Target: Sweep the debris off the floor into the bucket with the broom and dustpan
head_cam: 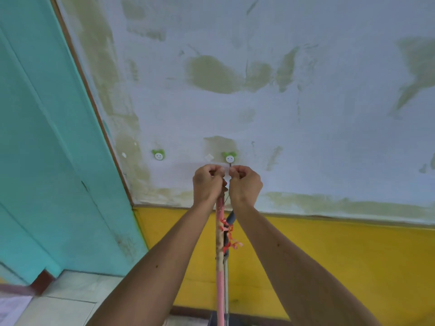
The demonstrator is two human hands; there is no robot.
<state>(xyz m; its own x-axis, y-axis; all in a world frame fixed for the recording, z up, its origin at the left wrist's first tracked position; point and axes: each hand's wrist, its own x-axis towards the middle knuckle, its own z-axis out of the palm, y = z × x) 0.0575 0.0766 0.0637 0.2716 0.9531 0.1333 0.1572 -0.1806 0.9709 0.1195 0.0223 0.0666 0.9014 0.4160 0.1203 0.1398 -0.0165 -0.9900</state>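
Both forearms reach up from the bottom of the view to a spot just under a small green wall hook (230, 157). Between them hangs the broom (220, 255), its pink handle nearly vertical against the yellow lower wall (329, 250), top end up at the hands and the rest running down out of sight. A thinner grey handle (226, 274) hangs just beside it — likely the dustpan's, though its pan is not visible.

The left hand (207, 184) is curled around the top of the pink handle, fingers pinched at something small near the hook. The right hand (244, 184) is closed the same way, pinching what looks like a thin hanging loop; the loop itself is too small to make out.

The broom should be light and stiff, easy to swing — best gripped on the bare pink shaft below the frayed red ties (229, 234), which look loose and slippery. Neither debris nor bucket is in view.
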